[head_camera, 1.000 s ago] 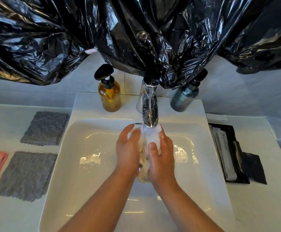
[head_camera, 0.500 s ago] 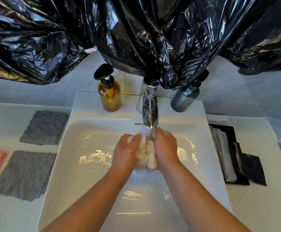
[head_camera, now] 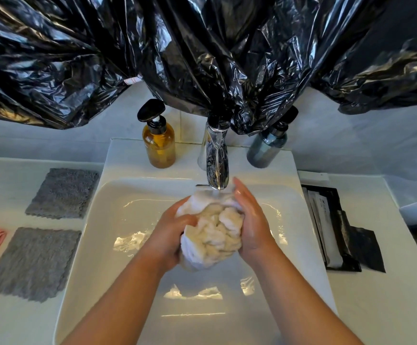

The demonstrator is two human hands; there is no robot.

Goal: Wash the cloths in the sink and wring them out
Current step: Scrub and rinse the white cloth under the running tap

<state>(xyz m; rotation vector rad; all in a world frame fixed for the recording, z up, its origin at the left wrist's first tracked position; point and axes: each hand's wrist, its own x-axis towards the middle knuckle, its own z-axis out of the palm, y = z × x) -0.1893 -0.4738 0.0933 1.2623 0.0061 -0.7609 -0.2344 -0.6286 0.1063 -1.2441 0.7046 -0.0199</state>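
Cream cloth (head_camera: 212,235) between two hands (head_camera: 170,235) (head_camera: 252,227), two grey cloths (head_camera: 63,192) (head_camera: 33,262)

We find the bunched cloth (head_camera: 212,232) between the fingers (head_camera: 242,195), over the sink (head_camera: 118,220), under the faucet (head_camera: 216,160). Behind the fingers stand a pump bottle (head_camera: 159,145), leftward, and another bottle (head_camera: 267,150), rightward. Left, on the counter (head_camera: 1,185), lie flat cloths (head_camera: 33,262); right, packets (head_camera: 327,220).

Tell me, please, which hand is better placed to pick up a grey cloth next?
Likely the left hand: both grey cloths lie left of the sink, on its side. The right hand, pressing the white cloth, would cross over.
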